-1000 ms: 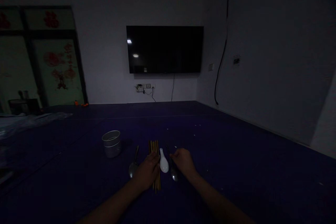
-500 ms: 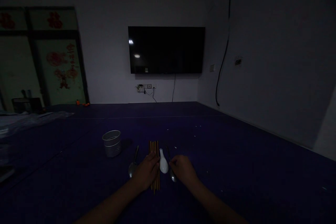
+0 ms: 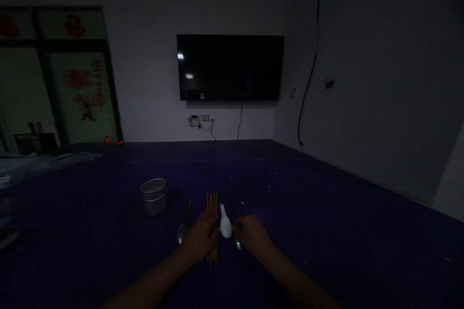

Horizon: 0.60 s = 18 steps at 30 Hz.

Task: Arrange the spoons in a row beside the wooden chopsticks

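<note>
The room is dim. On the dark blue floor mat lies a bundle of wooden chopsticks (image 3: pixel 211 201), with my left hand (image 3: pixel 198 239) resting on its near half, fingers curled over it. A white ceramic spoon (image 3: pixel 225 224) lies just to the right, between my hands. My right hand (image 3: pixel 253 236) rests on a metal spoon (image 3: pixel 237 243), covering most of it. Another metal spoon (image 3: pixel 183 232) lies left of my left hand. A small metal pot (image 3: pixel 154 196) stands further left.
A dark television (image 3: pixel 229 67) hangs on the far wall above a socket with cables (image 3: pixel 200 119). A black cable (image 3: pixel 310 58) runs down the right wall. Glass doors with red decorations (image 3: pixel 78 89) and crumpled plastic sheeting (image 3: pixel 32 164) are at the left.
Both hands slid slightly nearer along the utensils. The chopsticks bundle shifted a little under my left hand, and my right hand now covers more of the metal spoon.
</note>
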Each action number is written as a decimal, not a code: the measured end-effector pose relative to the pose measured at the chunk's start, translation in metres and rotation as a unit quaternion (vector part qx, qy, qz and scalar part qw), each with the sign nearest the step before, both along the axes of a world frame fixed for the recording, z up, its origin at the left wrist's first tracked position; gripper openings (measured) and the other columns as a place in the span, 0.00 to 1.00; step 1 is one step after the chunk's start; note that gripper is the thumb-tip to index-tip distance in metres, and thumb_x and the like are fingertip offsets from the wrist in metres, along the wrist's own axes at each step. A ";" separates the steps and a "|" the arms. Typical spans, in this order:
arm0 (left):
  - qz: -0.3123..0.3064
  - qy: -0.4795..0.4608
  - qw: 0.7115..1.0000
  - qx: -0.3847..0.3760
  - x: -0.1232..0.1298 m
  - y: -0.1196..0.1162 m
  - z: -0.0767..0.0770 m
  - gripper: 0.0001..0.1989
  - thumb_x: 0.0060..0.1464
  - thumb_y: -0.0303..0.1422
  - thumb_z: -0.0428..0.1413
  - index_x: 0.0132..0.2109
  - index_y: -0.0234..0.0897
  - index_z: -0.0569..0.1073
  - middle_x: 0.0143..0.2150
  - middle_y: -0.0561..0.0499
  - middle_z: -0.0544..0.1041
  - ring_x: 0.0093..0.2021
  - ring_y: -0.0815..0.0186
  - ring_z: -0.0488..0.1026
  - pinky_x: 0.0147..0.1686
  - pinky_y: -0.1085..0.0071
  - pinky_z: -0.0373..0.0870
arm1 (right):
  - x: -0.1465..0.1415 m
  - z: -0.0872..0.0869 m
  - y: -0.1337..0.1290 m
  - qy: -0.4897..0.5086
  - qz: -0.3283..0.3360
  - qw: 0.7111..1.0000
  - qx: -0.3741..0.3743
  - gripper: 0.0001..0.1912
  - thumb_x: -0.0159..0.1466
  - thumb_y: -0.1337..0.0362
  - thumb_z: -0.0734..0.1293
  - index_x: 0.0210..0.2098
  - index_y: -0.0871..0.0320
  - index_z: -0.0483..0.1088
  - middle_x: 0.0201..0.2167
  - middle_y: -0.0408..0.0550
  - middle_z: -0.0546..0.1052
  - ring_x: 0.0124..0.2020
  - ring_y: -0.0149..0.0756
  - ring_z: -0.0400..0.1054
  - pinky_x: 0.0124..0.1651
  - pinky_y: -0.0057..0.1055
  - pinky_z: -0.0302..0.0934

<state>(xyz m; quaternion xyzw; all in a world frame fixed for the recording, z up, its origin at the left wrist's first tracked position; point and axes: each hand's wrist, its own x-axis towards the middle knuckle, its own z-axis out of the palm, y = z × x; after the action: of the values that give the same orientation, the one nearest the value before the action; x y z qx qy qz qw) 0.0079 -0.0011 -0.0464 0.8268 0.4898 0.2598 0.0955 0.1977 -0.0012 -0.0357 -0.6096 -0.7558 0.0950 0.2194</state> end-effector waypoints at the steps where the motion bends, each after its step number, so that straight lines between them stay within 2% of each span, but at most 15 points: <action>1: 0.005 0.000 1.000 -0.002 0.000 0.000 0.000 0.22 0.57 0.34 0.47 0.58 0.35 0.67 0.64 0.41 0.62 0.65 0.56 0.57 0.62 0.58 0.58 | -0.001 -0.001 0.001 0.001 0.001 1.000 -0.002 0.11 0.62 0.64 0.63 0.32 0.59 0.78 0.31 0.53 0.80 0.34 0.37 0.74 0.30 0.26 0.55; 5: 0.012 -0.004 1.000 -0.006 0.001 -0.001 0.002 0.22 0.56 0.31 0.47 0.57 0.33 0.68 0.63 0.39 0.64 0.64 0.57 0.59 0.62 0.59 0.57 | -0.003 -0.003 0.006 0.006 0.004 1.000 -0.004 0.12 0.63 0.65 0.62 0.30 0.59 0.78 0.30 0.53 0.80 0.30 0.35 0.74 0.30 0.25 0.55; 9: 0.016 -0.012 1.000 -0.001 0.000 -0.001 0.004 0.23 0.55 0.30 0.47 0.58 0.36 0.67 0.64 0.42 0.63 0.64 0.58 0.58 0.63 0.59 0.56 | -0.002 -0.004 0.009 0.011 0.007 1.000 0.002 0.13 0.63 0.66 0.62 0.27 0.60 0.77 0.29 0.52 0.80 0.30 0.34 0.73 0.30 0.25 0.55; 13: 0.010 -0.002 1.000 -0.017 0.000 -0.001 0.004 0.24 0.55 0.29 0.46 0.59 0.35 0.67 0.65 0.42 0.61 0.66 0.57 0.55 0.63 0.59 0.54 | -0.002 -0.004 0.008 0.014 0.011 1.000 0.005 0.14 0.64 0.66 0.61 0.27 0.60 0.77 0.28 0.52 0.80 0.29 0.34 0.73 0.28 0.26 0.53; 18: 0.003 -0.008 1.000 -0.006 0.000 -0.001 0.004 0.23 0.56 0.30 0.46 0.57 0.37 0.69 0.64 0.44 0.63 0.65 0.58 0.56 0.63 0.60 0.55 | -0.003 -0.001 0.006 0.009 0.025 1.000 0.005 0.15 0.64 0.65 0.61 0.28 0.59 0.76 0.28 0.51 0.80 0.29 0.34 0.73 0.28 0.26 0.52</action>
<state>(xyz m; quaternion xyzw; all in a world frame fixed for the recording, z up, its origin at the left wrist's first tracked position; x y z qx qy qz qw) 0.0081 -0.0023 -0.0426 0.8227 0.4929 0.2636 0.1038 0.1951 0.0047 -0.0371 -0.5888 -0.7690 0.1025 0.2268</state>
